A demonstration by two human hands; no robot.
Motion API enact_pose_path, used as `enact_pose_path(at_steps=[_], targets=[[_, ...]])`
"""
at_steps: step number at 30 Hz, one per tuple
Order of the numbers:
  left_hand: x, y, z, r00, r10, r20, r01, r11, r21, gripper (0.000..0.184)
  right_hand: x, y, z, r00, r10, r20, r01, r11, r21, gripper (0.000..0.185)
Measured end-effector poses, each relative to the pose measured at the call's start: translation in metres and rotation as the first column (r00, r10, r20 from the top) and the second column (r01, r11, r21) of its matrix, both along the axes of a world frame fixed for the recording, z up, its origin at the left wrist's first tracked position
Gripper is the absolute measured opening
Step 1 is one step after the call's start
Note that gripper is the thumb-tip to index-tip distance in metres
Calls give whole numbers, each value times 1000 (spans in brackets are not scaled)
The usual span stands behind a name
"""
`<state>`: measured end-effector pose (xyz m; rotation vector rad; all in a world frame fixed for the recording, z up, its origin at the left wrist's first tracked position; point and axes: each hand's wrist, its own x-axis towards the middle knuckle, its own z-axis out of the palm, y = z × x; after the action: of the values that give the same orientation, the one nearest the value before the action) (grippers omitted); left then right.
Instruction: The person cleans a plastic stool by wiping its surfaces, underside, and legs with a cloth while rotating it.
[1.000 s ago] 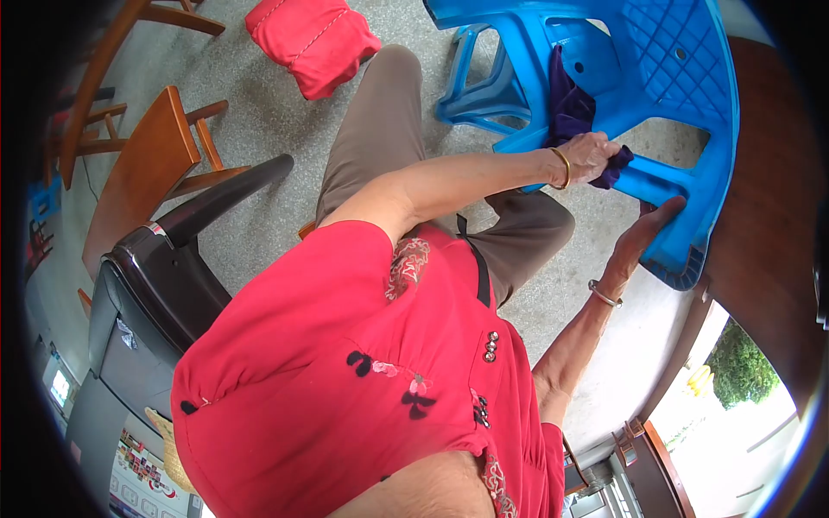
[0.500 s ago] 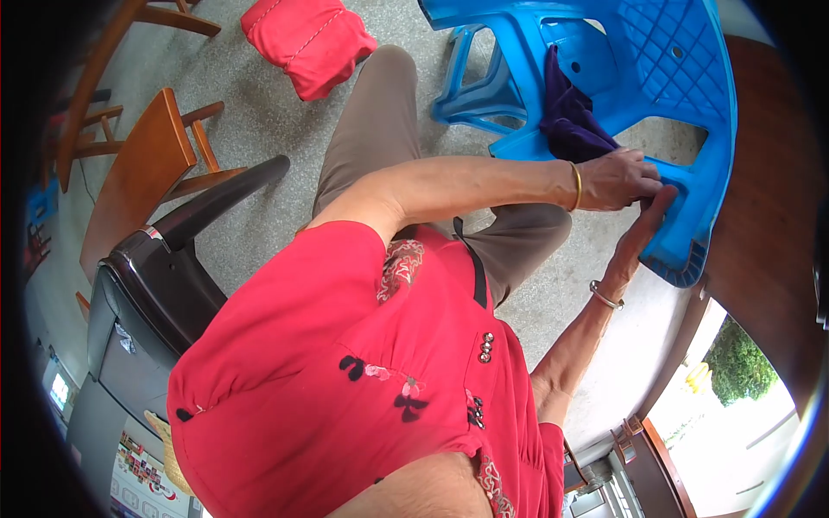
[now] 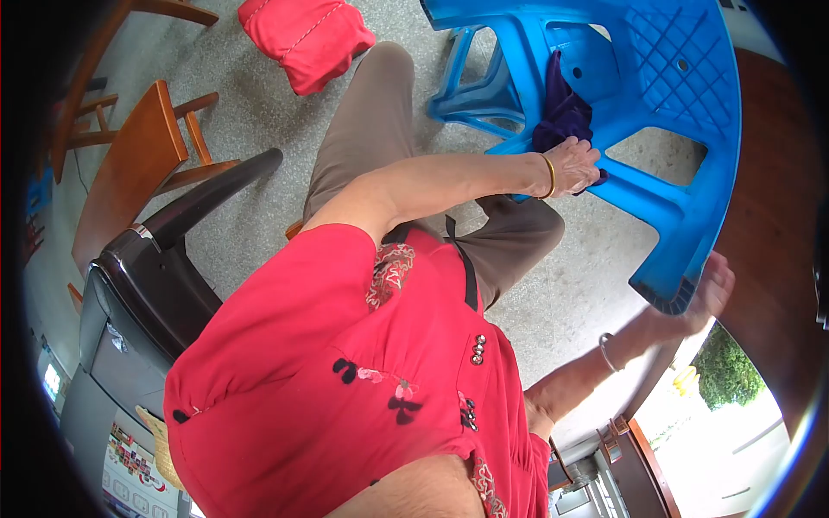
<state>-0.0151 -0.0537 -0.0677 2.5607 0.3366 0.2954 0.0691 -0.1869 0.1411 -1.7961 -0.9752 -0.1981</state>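
My left hand [image 3: 573, 167], with a gold bangle at the wrist, is closed on a dark purple cloth [image 3: 566, 108]. It presses the bunched cloth against a rail of the blue plastic chair [image 3: 639, 186]. The chair is tipped over, its lattice panel facing me. Beside the chair's lower dark-ended corner is my right hand [image 3: 710, 292], wearing a silver bangle. Its fingers look stretched out and slightly blurred, and part of the palm is behind that corner. I cannot tell whether it touches the chair.
A blue stool [image 3: 484, 95] stands behind the chair. A red cloth-covered bundle [image 3: 302, 39] lies on the speckled floor [image 3: 268, 121]. Wooden chairs [image 3: 129, 173] and a dark armrest [image 3: 220, 194] are at left. A brown wooden surface [image 3: 773, 190] borders the right side.
My left hand has moved left along the rail with the cloth. My right hand has left the rail and moved down-right past the chair's corner. The chair has shifted slightly downward.
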Motion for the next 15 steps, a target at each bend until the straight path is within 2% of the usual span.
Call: enact_pose_path(at_steps=[1, 2, 4, 5, 6, 7, 8, 9, 11, 12, 14, 15], targets=[[0, -1, -2, 1000, 13, 25, -13, 1000, -6, 15, -13, 8, 21, 968, 62, -242, -8, 976, 218, 58], [1, -2, -2, 998, 23, 52, -23, 1000, -11, 15, -22, 18, 36, 969, 56, -242, -2, 976, 217, 58], [2, -2, 3, 999, 26, 28, -25, 999, -32, 16, -37, 34, 54, 937, 345, 51, -347, 937, 44, 75], [2, -1, 5, 999, 37, 1, -37, 998, -51, 17, -51, 39, 55, 937, 343, 57, -346, 937, 40, 75], [1, -1, 5, 999, 38, 7, -37, 998, -55, 17, -67, 44, 54, 933, 331, 144, -297, 930, -217, 81], [-1, 1, 4, 998, 57, 35, -53, 994, -98, 17, -75, 49, 52, 913, 340, 227, -209, 865, -456, 88], [-3, 2, 3, 995, 79, 60, -70, 987, -142, 18, -69, 47, 42, 899, 353, 258, -193, 850, -490, 80], [-3, 3, 3, 995, 85, 61, -75, 986, -147, 18, -62, 44, 42, 897, 359, 257, -197, 847, -494, 80], [-5, 5, 3, 995, 91, 32, -80, 966, -247, 20, -43, 35, 46, 899, 408, 161, -277, 812, -513, 76], [-2, 8, 4, 996, 87, 35, -76, 966, -247, 20, -32, 35, 46, 872, 462, 162, -323, 792, -519, 68], [13, 18, 11, 990, 144, -10, -117, 767, -631, 20, -18, 31, 43, 870, 478, 121, -368, 793, -485, 66], [17, 20, 19, 990, 140, -9, -114, 765, -634, 20, -15, 30, 42, 864, 497, 73, -417, 790, -449, 65]])
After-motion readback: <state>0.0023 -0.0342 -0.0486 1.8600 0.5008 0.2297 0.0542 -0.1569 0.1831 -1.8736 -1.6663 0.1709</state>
